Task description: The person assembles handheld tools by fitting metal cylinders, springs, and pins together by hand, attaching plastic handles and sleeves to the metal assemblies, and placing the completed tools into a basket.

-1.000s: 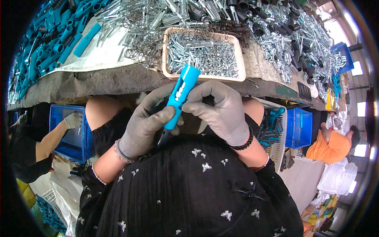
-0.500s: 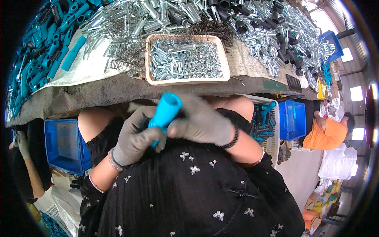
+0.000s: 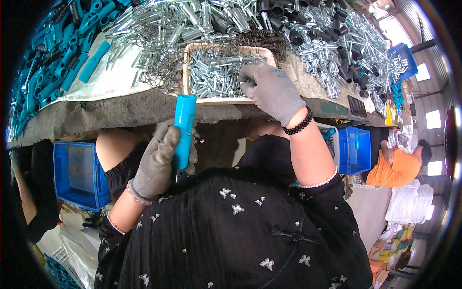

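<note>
My left hand [image 3: 161, 164], in a grey glove, grips a blue plastic tube [image 3: 184, 130] and holds it upright above my lap, just below the table's front edge. My right hand [image 3: 269, 89], also gloved, reaches into a shallow tan tray [image 3: 188, 62] of small silver metal parts [image 3: 214, 74]. Its fingertips are down among the parts, and I cannot tell whether they hold one. A black bead bracelet sits on my right wrist.
Heaps of silver metal pieces [image 3: 332, 58], black caps [image 3: 281, 19], wire rings [image 3: 156, 72] and blue plastic tubes [image 3: 53, 67] cover the table. Blue bins [image 3: 79, 173] stand under it on both sides. A person in orange [image 3: 399, 166] sits at the right, another person's arm at the left.
My right hand has left the blue tube and moved up into the tray of metal parts. My left hand alone now holds the tube, turned upright.
</note>
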Available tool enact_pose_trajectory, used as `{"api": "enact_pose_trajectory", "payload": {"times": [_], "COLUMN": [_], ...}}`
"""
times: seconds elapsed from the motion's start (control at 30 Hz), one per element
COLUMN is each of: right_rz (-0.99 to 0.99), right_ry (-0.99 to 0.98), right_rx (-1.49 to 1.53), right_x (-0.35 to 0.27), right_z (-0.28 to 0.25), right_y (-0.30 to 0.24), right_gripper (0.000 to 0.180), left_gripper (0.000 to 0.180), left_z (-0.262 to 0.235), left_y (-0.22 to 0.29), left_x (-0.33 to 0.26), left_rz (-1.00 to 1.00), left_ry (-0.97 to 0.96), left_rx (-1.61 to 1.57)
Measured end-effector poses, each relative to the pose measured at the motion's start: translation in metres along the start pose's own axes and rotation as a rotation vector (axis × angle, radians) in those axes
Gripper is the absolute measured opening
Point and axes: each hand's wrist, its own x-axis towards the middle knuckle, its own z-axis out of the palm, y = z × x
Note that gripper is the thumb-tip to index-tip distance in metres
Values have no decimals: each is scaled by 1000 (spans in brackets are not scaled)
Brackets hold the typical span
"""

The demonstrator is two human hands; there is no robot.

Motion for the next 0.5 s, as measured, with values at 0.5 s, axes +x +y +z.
{"api": "enact_pose_trajectory", "payload": {"times": [0.5], "right_rz": [-63], "right_ry": [-128], "right_rx": [1362], "right_x": [-53], "right_z": [38], "right_y": [-100], "right_gripper": [5], "left_gripper": [57], "left_z": [-26], "left_y": [-20], "left_x": [7], "left_rz": [-138], "left_ry": [-387], "left_rx": [-808]}}
